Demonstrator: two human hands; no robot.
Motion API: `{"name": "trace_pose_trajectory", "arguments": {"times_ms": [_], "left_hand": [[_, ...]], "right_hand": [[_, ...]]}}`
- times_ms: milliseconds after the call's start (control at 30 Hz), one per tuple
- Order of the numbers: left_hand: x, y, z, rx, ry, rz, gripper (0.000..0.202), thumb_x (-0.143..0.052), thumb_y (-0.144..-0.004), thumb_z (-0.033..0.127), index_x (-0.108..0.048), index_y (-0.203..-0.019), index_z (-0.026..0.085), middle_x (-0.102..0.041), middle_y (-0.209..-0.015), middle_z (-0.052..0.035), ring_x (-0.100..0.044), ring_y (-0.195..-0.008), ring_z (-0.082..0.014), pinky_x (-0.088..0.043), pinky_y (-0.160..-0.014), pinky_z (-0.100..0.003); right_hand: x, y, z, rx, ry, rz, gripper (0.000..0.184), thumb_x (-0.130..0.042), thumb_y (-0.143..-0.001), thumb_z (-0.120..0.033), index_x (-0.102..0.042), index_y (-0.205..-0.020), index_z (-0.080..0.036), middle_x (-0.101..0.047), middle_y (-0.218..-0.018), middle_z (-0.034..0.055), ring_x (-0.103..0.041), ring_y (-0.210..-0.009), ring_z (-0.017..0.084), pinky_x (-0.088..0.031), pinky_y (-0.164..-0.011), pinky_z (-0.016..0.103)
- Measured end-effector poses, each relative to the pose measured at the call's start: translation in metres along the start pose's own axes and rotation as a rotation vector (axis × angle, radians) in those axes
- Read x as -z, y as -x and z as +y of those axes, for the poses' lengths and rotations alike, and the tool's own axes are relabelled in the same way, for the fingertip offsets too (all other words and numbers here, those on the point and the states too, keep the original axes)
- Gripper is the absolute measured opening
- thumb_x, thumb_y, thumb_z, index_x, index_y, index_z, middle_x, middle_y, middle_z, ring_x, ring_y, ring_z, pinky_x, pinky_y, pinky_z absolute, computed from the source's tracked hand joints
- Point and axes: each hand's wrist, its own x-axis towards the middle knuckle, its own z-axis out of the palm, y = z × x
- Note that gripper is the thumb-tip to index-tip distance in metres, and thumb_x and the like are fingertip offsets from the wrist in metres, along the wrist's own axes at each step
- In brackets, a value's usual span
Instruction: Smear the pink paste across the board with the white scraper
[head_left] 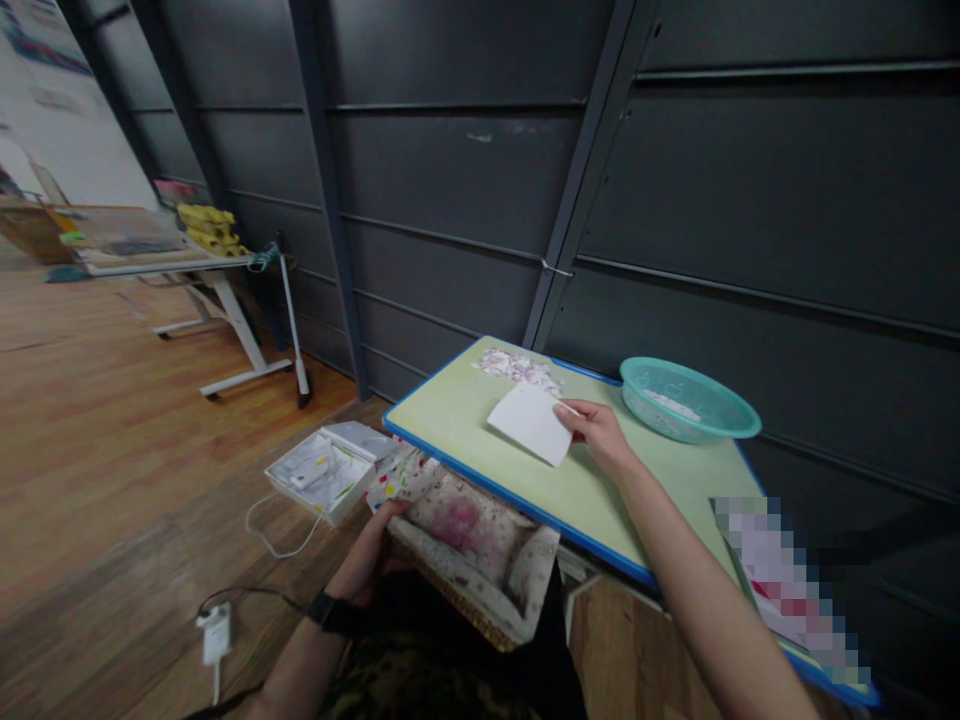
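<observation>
My right hand (596, 432) pinches the edge of a white paper card (531, 422) lying on the pale green tabletop with a blue rim (480, 476). Just beyond the card lies a small heap of pink and white scraps (517, 367). My left hand (375, 555), with a black watch on the wrist, grips the near-left side of a wicker basket lined with floral cloth (472, 555) that rests on my lap below the table's edge.
A teal plastic bowl (686, 398) stands on the table at the right. An open white box (324, 468) with a cable lies on the wooden floor, a white charger (215, 632) nearer me. A second table (150, 250) stands far left. A dark panelled wall runs behind.
</observation>
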Motion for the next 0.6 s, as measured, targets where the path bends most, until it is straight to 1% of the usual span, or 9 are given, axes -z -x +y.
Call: {"name": "trace_pose_trajectory", "arguments": {"times_ms": [67,100,167,233,300,367,500,600], "left_hand": [[-0.001,0.003,0.003,0.012,0.018,0.003,0.031,-0.070,-0.078,0.043,-0.067,-0.097,0.018,-0.073,-0.072,-0.0052,-0.074,-0.068,-0.0272,-0.061,-0.061,-0.036],[-0.002,0.004,0.004,0.019,0.028,0.001,0.030,-0.071,-0.077,0.043,-0.067,-0.094,0.018,-0.074,-0.072,-0.0053,-0.074,-0.069,-0.0276,-0.061,-0.061,-0.036],[-0.002,0.006,0.005,0.025,0.038,-0.013,0.029,-0.073,-0.076,0.042,-0.066,-0.091,0.018,-0.074,-0.072,-0.0057,-0.075,-0.069,-0.0278,-0.062,-0.062,-0.036],[-0.002,0.006,0.005,0.021,0.042,-0.005,0.030,-0.073,-0.078,0.041,-0.067,-0.096,0.017,-0.075,-0.072,-0.0051,-0.075,-0.068,-0.0270,-0.062,-0.061,-0.036],[-0.002,0.005,0.003,0.013,0.055,0.014,0.032,-0.072,-0.080,0.039,-0.068,-0.103,0.018,-0.073,-0.069,-0.0034,-0.075,-0.068,-0.0269,-0.062,-0.060,-0.036],[-0.001,0.003,0.001,0.016,0.070,0.015,0.032,-0.071,-0.081,0.038,-0.068,-0.105,0.018,-0.071,-0.066,-0.0025,-0.075,-0.069,-0.0276,-0.062,-0.060,-0.036],[-0.001,0.003,0.001,0.022,0.066,-0.012,0.027,-0.071,-0.082,0.038,-0.067,-0.101,0.018,-0.070,-0.066,-0.0034,-0.074,-0.067,-0.0268,-0.061,-0.059,-0.035],[-0.002,0.006,0.003,0.006,0.054,-0.004,0.026,-0.071,-0.082,0.038,-0.066,-0.098,0.019,-0.070,-0.066,-0.0034,-0.072,-0.064,-0.0254,-0.060,-0.058,-0.034]], "right_hand": [[0.011,-0.007,0.002,0.093,0.053,0.181,0.068,-0.083,-0.059,-0.074,-0.084,-0.092,-0.014,-0.077,-0.076,0.0085,-0.064,-0.063,0.021,-0.049,-0.053,0.031],[0.016,-0.010,0.004,0.144,0.093,0.244,0.067,-0.081,-0.061,-0.075,-0.084,-0.090,-0.015,-0.078,-0.078,0.0096,-0.066,-0.066,0.023,-0.050,-0.056,0.032],[0.020,-0.013,0.007,0.239,0.180,0.318,0.063,-0.077,-0.065,-0.074,-0.084,-0.087,-0.016,-0.081,-0.084,0.0116,-0.070,-0.074,0.026,-0.053,-0.062,0.035],[0.020,-0.013,0.010,0.299,0.247,0.327,0.060,-0.074,-0.070,-0.074,-0.085,-0.087,-0.017,-0.083,-0.090,0.0129,-0.073,-0.081,0.029,-0.056,-0.068,0.038],[0.014,-0.012,0.013,0.321,0.285,0.303,0.061,-0.071,-0.074,-0.073,-0.086,-0.090,-0.017,-0.083,-0.095,0.0140,-0.074,-0.084,0.031,-0.058,-0.071,0.040],[0.007,-0.010,0.016,0.335,0.313,0.275,0.061,-0.069,-0.076,-0.073,-0.086,-0.094,-0.017,-0.083,-0.100,0.0150,-0.076,-0.087,0.033,-0.060,-0.075,0.042],[-0.002,-0.005,0.020,0.393,0.429,0.255,0.052,-0.063,-0.085,-0.065,-0.087,-0.099,-0.021,-0.083,-0.107,0.0137,-0.078,-0.096,0.035,-0.061,-0.085,0.045],[-0.002,-0.003,0.020,0.424,0.523,0.213,0.044,-0.061,-0.090,-0.058,-0.087,-0.101,-0.023,-0.083,-0.106,0.0121,-0.079,-0.094,0.034,-0.062,-0.085,0.045]]}}
